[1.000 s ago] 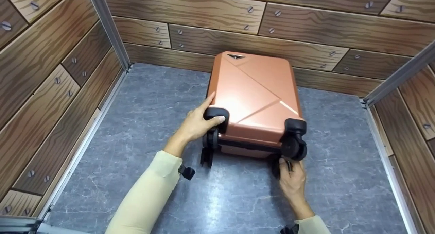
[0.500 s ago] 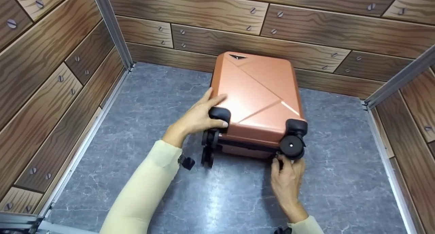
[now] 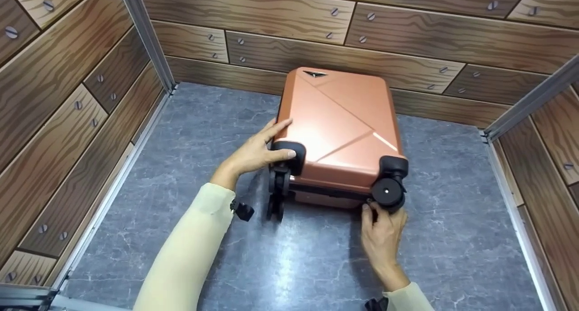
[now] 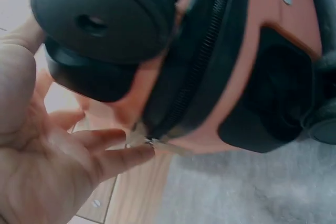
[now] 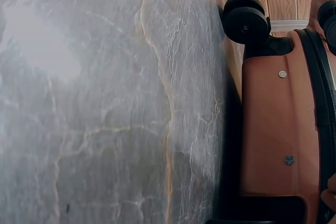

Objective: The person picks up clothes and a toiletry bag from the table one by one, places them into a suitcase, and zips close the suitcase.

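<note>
A copper-coloured hard-shell suitcase (image 3: 339, 116) lies flat on the floor, its black wheels facing me. My left hand (image 3: 251, 153) rests on its near left corner, thumb on the black wheel housing (image 3: 290, 155) and fingers spread along the side. In the left wrist view, the fingertips reach a small metal zipper piece (image 4: 152, 141) on the black zipper (image 4: 202, 51). My right hand (image 3: 383, 234) is just below the right wheel (image 3: 387, 192), thumb and forefinger pinching a small zipper pull at the seam. Its fingertips barely enter the right wrist view, at the edge.
Wood-patterned panels (image 3: 289, 24) stand behind the suitcase and on both sides, joined by metal corner posts (image 3: 147, 35). Grey marbled flooring (image 3: 203, 134) spreads around it. More wheels (image 3: 276, 207) stick out at the lower left of the suitcase.
My right hand has shifted slightly left, and the right wheel has swivelled to show its flat face. The left fingers have moved slightly on the corner. The suitcase stays in place.
</note>
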Tool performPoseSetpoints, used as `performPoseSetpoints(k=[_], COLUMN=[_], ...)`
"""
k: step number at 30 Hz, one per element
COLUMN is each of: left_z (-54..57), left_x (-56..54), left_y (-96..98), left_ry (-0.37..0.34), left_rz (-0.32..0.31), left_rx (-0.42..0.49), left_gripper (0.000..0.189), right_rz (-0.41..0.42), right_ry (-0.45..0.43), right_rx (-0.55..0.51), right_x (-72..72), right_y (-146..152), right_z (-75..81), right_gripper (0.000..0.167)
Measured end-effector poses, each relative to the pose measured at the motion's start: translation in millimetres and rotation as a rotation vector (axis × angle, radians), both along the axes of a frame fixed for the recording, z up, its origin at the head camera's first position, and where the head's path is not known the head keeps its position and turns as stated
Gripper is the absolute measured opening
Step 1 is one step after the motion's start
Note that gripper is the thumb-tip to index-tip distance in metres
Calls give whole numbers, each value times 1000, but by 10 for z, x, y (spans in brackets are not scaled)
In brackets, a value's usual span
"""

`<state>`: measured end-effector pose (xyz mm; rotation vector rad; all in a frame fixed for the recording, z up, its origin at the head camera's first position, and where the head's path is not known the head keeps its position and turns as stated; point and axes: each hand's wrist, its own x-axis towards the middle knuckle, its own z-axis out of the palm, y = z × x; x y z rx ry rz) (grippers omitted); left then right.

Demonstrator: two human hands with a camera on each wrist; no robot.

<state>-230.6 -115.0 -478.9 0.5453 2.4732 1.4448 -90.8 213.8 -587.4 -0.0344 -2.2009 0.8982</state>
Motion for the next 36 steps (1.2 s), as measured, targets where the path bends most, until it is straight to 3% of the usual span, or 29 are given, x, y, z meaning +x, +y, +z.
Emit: performPoseSetpoints(k=[5,16,26,36], left_z=[-25,8,38,31], left_x=[-3,41,75,76], left_y=[11,147,134,108], left_ry=[3,115,113,117], left_rz=[14,80,90,104], left_rx=[-26,-198,-218,-205], left_gripper=[93,97,95,94], right_rz=[-4,48,153,215], right_ry=[-19,-39,1,-36], right_rx=[-25,-50,83,119], right_x=[-9,39,2,-26], right_y=[-1,-119,-440,-611], right_z=[-6,-14,13,59], right_gripper=[12,10,9,13])
